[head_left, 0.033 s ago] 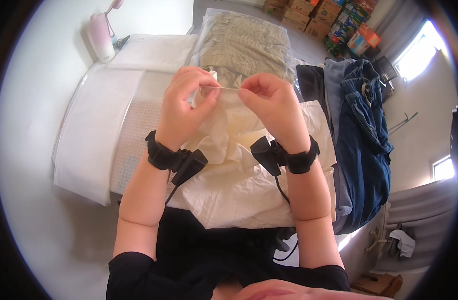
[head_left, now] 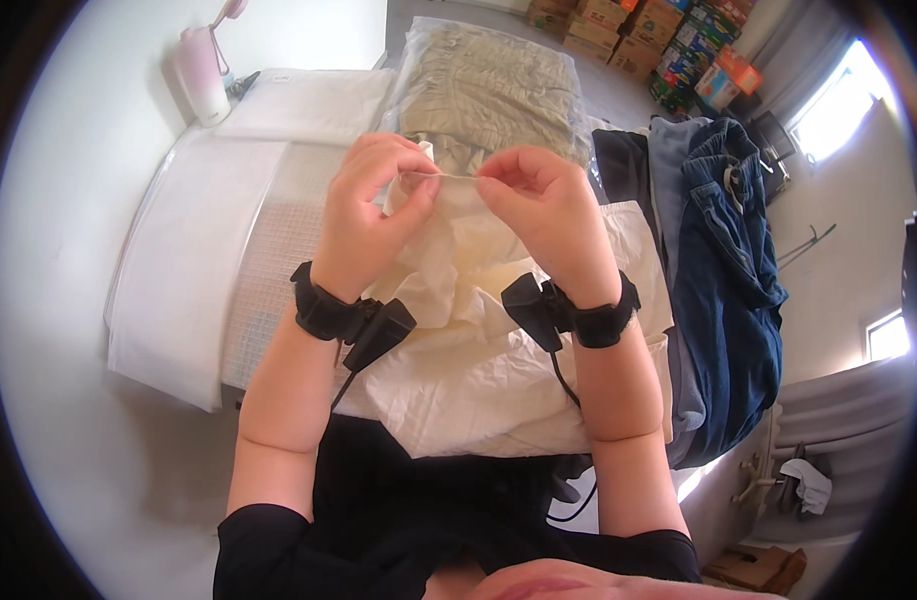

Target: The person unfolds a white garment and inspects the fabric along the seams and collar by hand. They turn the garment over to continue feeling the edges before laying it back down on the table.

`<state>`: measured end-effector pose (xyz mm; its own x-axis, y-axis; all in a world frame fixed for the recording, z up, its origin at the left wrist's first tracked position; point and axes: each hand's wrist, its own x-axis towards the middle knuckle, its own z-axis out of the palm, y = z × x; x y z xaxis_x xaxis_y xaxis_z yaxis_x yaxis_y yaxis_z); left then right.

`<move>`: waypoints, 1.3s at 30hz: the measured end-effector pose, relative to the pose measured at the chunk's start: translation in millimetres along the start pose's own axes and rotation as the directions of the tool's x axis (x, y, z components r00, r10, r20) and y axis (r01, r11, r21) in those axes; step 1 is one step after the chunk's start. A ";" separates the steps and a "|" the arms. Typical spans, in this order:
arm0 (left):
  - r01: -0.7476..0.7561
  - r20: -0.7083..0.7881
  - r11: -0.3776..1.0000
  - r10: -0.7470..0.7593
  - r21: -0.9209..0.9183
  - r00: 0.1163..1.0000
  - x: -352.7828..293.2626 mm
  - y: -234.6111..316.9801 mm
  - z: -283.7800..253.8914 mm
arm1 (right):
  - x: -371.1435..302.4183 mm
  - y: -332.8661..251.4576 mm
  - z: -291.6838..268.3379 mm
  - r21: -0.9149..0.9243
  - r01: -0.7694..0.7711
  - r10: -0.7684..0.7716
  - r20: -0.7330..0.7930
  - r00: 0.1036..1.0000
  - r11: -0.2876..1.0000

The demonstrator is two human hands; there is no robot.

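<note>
A crumpled cream cloth garment (head_left: 469, 400) lies spread over the near part of the table, with a gathered edge at its right. Its thin top edge is stretched level between my hands. My left hand (head_left: 374, 200) pinches that edge between thumb and forefinger. A short way to the right, my right hand (head_left: 544, 200) pinches the same edge, its other fingers curled in. Between the two pinches a narrow strip of the edge shows; the fabric hangs in folds below. What the curled fingertips cover is hidden.
Beyond my hands lies a clear bag with folded khaki clothing (head_left: 494, 85). Flat white plastic bags (head_left: 194, 240) cover the table's left, with a pink-white bottle (head_left: 205, 75) behind. Blue jeans (head_left: 734, 270) lie along the right. Cartons (head_left: 619, 35) are stacked far off. Black devices with cables sit on both wrists.
</note>
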<state>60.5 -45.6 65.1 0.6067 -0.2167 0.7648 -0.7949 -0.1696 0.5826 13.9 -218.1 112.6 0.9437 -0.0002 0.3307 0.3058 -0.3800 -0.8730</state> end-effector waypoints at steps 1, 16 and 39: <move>-0.010 -0.006 1.000 0.010 -0.004 1.000 0.1 0.2 0.1 | -0.8 -1.4 0.9 0.000 0.000 0.000 -0.001 1.000 1.000; -0.070 -0.028 0.997 0.071 0.028 0.997 2.6 4.1 4.4 | -2.4 0.6 7.3 -0.090 0.174 -0.175 -0.009 0.984 0.981; -0.013 -0.086 0.995 0.021 0.094 0.996 3.5 8.2 5.8 | -2.3 5.0 6.0 -0.079 0.092 -0.096 -0.049 0.994 0.993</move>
<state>56.1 -53.3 70.9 0.5877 -0.1369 0.7974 -0.7986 -0.2564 0.5445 14.1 -214.4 105.3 0.9028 -0.0087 0.4300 0.3805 -0.4502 -0.8078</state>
